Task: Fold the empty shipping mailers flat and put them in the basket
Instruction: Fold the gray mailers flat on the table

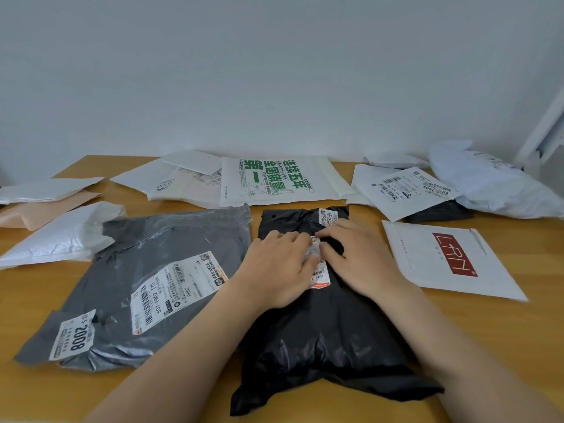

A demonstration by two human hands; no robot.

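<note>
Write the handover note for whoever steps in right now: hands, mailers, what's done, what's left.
Left hand: flat on the black mailer, fingers over its white label.
Right hand: on the same mailer, fingers bent at the label. Pinching or only pressing is unclear.
Things: the black mailer lies crumpled in front. The grey mailer is on its left, the red-logo mailer on its right and the green-print mailer behind it. All are on the table. No basket is in view.
Done: no mailer looks folded.
Left: flatten and fold each mailer, then put them in the basket.
</note>
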